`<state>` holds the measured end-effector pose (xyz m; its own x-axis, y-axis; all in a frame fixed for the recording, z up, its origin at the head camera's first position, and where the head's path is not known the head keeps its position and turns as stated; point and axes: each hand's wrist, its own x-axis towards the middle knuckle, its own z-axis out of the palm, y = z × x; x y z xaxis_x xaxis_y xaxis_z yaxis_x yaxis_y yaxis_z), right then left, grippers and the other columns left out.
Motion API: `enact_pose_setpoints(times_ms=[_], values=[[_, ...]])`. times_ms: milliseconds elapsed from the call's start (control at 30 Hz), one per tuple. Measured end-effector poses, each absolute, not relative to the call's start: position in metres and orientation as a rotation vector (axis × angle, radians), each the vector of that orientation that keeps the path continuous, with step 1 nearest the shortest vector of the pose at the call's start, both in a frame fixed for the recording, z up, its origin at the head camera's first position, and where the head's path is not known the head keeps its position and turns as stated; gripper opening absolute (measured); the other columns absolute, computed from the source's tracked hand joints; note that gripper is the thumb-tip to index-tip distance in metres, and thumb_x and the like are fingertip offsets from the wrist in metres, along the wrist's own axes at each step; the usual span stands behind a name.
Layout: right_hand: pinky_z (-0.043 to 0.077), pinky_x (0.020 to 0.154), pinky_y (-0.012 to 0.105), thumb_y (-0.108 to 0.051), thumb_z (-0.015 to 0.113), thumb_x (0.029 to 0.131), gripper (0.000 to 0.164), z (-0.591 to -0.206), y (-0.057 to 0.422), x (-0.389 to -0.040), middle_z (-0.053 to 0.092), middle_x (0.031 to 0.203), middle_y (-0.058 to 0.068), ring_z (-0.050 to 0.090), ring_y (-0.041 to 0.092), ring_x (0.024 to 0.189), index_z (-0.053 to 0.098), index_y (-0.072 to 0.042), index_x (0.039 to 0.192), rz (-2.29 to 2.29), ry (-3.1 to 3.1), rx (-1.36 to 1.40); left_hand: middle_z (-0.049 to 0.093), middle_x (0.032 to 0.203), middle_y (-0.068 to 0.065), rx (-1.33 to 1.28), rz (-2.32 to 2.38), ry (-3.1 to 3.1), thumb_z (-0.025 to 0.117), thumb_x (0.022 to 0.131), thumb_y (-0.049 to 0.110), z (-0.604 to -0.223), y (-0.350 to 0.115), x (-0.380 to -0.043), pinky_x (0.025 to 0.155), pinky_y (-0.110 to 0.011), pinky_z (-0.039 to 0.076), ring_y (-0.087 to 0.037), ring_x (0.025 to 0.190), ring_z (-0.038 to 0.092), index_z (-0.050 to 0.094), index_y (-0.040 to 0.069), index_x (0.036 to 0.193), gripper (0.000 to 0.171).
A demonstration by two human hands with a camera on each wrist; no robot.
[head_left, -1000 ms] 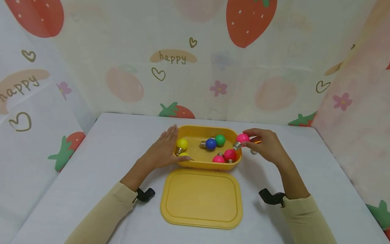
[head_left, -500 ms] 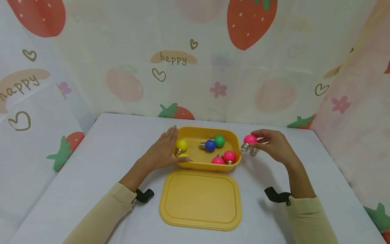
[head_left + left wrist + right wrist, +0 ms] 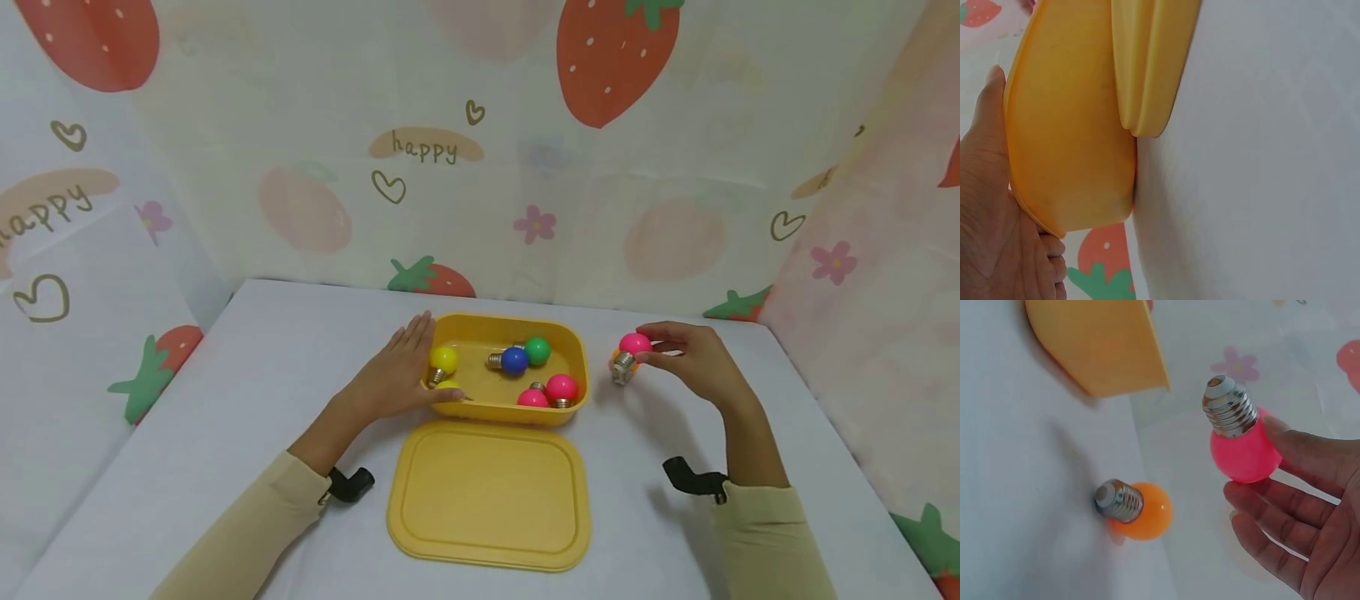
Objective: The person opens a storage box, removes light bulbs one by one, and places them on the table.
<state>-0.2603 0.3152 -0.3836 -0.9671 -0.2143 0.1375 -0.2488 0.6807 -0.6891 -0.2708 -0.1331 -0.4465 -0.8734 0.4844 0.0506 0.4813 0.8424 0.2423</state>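
Note:
My right hand (image 3: 693, 358) pinches a pink light bulb (image 3: 1245, 453) by its round globe between thumb and fingers, with the silver screw base tilted away from the palm. Below it, an orange light bulb (image 3: 1149, 511) lies on the table, largely hidden behind the pink one in the head view. My left hand (image 3: 393, 367) rests against the left end of a yellow box (image 3: 495, 412), fingers straight, thumb along the front rim. Inside the box are a blue bulb (image 3: 514, 360), a green bulb (image 3: 537, 351), two pink bulbs (image 3: 562, 388) and two yellow bulbs (image 3: 444, 360).
A yellow lid (image 3: 489, 496) lies flat on the white table (image 3: 315, 533) in front of the box. Patterned cloth walls (image 3: 300, 108) with strawberries and hearts stand behind and at both sides. Each wrist carries a black camera mount (image 3: 693, 477).
My right hand has carried the pink bulb rightward from the box's right rim to above the orange bulb. My left hand stays at the box's left end.

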Motion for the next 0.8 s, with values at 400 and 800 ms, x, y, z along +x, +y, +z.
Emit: enact_pose_setpoints(times_ms=[400,800], values=[[0.050,0.083,0.017,-0.028,0.075,0.094,0.044,-0.389,0.337,-0.263,0.069,0.125,0.015,0.067,0.011,0.103,0.066,-0.004,0.130,1.176,-2.847,0.295,-0.001,0.169,-0.020,0.786,0.404,3.000,0.048,0.086,0.083,-0.444,-0.135,-0.268,0.125,-0.047,0.006,-0.032,0.156,0.001,0.001,-0.005,0.160,0.124],[0.051,0.078,0.015,-0.020,0.072,0.097,0.042,-0.400,0.352,-0.265,0.070,0.121,0.022,0.063,-0.003,0.093,0.064,0.000,0.133,1.232,-2.835,0.269,-0.002,0.169,-0.020,0.794,0.408,3.001,0.050,0.087,0.081,-0.445,-0.133,-0.269,0.125,-0.047,0.006,-0.032,0.156,0.000,0.001,-0.005,0.160,0.123]])
